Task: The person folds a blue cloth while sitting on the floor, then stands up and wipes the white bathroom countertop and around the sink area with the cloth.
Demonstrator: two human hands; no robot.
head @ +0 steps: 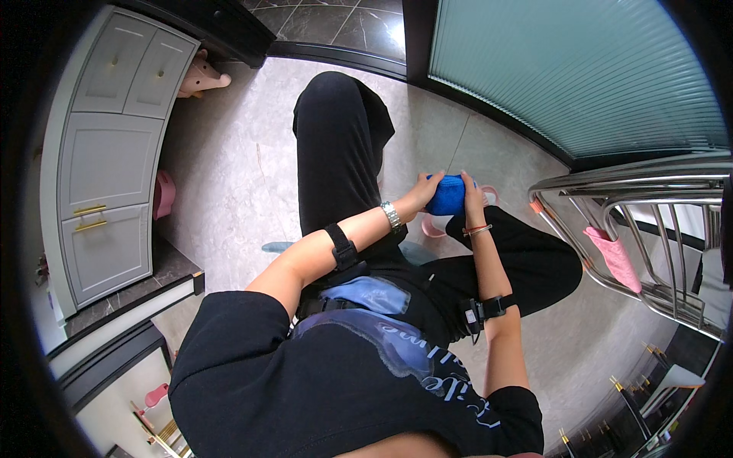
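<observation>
A bundle of blue cloth, possibly a folded towel (446, 197), is held up between my two hands in front of my knees. My left hand (422, 193) grips its left side, with the thumb along the top edge; a metal watch is on that wrist. The right side of the bundle is in my right hand (474, 200), whose wrist bears a red string and a bangle. My palms hide parts of the cloth. Below it, pink slippers (433, 226) show on the floor between my bent legs in black trousers (338, 154).
A grey cabinet (111, 160) stands at the left, with a pink plush toy (200, 77) and a pink container (164, 194) beside it. On the right is a metal tube rack (601, 200) holding a pink cloth (613, 260). A ribbed glass door (572, 74) is at upper right.
</observation>
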